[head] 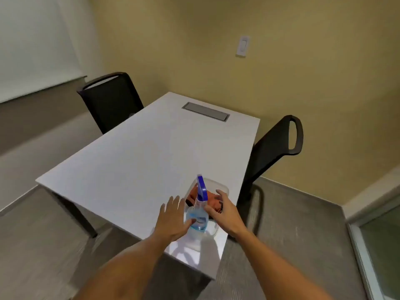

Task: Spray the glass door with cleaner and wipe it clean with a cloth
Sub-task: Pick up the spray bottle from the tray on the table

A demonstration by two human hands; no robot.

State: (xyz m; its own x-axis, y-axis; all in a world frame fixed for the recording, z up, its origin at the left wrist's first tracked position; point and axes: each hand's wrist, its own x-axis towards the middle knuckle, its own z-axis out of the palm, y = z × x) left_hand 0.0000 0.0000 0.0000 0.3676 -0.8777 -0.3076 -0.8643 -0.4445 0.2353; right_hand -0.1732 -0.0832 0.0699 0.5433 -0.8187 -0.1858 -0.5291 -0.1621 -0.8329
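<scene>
A clear spray bottle (199, 210) of blue cleaner with a blue trigger head stands upright in a clear plastic bin (218, 187) at the near right corner of the white table (134, 161). An orange cloth (213, 200) lies in the bin behind the bottle. My left hand (173, 217) is open just left of the bottle, its thumb touching the bottle's lower body. My right hand (225, 211) is open on the bottle's right, fingers spread over the cloth. A strip of the glass door (381, 245) shows at the lower right edge.
Two black chairs stand at the table, one (110, 100) at the far left and one (275, 148) on the right side. A grey cable hatch (205, 111) is set in the far end of the table. Grey carpet surrounds the table.
</scene>
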